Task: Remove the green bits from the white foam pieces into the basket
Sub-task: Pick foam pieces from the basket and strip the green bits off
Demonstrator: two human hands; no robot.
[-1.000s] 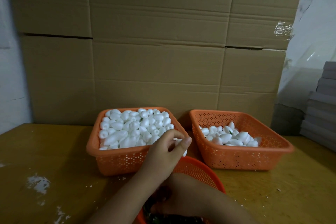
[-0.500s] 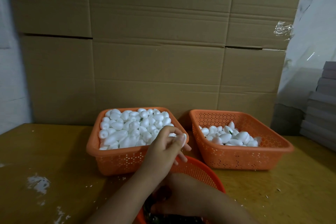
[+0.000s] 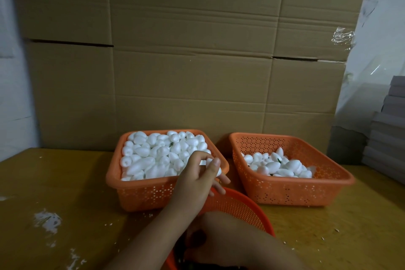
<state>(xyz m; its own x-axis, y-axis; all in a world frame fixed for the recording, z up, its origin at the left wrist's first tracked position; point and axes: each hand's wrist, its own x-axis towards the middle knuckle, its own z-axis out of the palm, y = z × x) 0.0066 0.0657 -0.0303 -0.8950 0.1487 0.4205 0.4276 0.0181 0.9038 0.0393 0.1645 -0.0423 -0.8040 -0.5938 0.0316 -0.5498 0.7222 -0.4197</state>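
On the bench [image 3: 57, 184], the left square basket [image 3: 140, 193] is heaped with white foam pieces [image 3: 157, 155], probably the pile of finished or waiting stock; which of the two I cannot say. The left hand [image 3: 197, 180] hangs over that basket's near right corner, thumb and forefinger pinching one foam piece [image 3: 213, 165] while the other fingers trail loose toward the round basket [image 3: 238, 208]. The piece seems egg-shaped, its long axis running roughly down and to the right, though the thumb hides most of it, so which end points where is unclear.

The round basket sits nearest the person, likely so pulled green bits drop straight in; dark matter shows inside near its front edge. The right hand [image 3: 208, 245] lies low within it, too shadowed to tell whether it grips anything.

Further right, the right square basket [image 3: 291, 190] holds fewer foam pieces, some with green bits [image 3: 278, 160] showing.
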